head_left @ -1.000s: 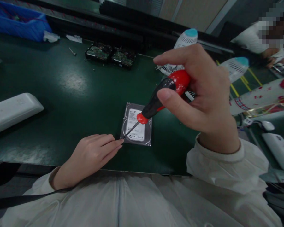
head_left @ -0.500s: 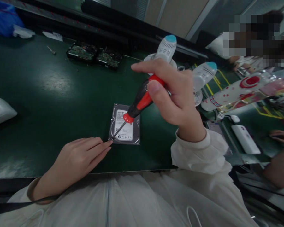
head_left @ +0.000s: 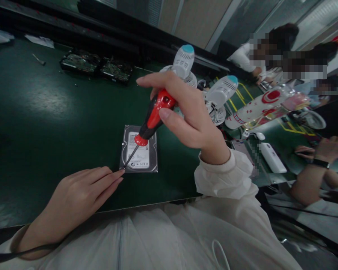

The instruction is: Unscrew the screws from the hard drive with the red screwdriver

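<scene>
The hard drive (head_left: 141,150) lies flat, label up, on the green table (head_left: 45,105), near its front edge and directly ahead of the person. The right hand (head_left: 191,116) is closed around the red-and-black handle of the screwdriver (head_left: 152,120), with thumb and fingers wrapped and the index finger laid over the top. The shaft slopes down and to the left, and its tip sits at the drive's near-left corner. The left hand (head_left: 79,195) holds nothing. It rests on the table with its fingers stretched out, and the fingertips (head_left: 118,173) touch that same corner just beside the tip. The screw head is too small to make out. For this step the tilted shaft is probably the main risk, since a tip that meets the screw at an angle tends to ride out of the recess. Bring the handle more upright over the corner, press along the shaft, and turn from the fingers rather than the wrist. Use the left fingertips to brace the casing against sliding, set clear of the tip's path in case it slips. Two circuit boards (head_left: 95,67) lie well apart at the far edge, small white fans (head_left: 183,62) stand behind the right hand, and a co-worker's hand (head_left: 326,146) is at the right.
</scene>
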Tool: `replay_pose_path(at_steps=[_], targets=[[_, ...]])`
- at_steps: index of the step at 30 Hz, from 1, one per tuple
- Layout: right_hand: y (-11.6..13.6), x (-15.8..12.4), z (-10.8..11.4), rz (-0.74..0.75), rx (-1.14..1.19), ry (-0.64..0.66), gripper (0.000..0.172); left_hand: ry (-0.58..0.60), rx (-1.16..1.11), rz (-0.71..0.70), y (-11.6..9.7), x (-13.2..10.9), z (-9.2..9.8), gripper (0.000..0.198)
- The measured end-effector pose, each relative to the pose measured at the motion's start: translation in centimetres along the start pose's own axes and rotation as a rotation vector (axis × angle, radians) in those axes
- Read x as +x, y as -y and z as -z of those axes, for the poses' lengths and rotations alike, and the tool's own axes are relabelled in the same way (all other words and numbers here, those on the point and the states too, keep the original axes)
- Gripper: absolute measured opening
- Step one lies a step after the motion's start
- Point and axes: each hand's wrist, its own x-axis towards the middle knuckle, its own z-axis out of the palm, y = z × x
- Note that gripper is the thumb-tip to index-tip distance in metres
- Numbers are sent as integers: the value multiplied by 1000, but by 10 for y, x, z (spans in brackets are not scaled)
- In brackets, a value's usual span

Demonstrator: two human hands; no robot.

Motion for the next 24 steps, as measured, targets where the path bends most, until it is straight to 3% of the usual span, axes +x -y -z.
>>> replay_pose_path(at_steps=[4, 10, 15, 19, 24], targets=[[4, -1, 2, -16, -47, -72, 48, 5, 1, 9, -1, 2, 1, 38], [7, -1, 5, 60, 61, 17, 40, 5, 10, -4, -2, 4, 2, 39], [5, 0, 7, 56, -31, -45, 30, 24, -12, 12, -2, 3, 2, 36], [2, -1, 8, 90, 7, 48, 42, 24, -6, -3, -2, 3, 2, 39], [7, -1, 7, 17, -39, -33, 40, 23, -2, 2, -2, 4, 3, 40]])
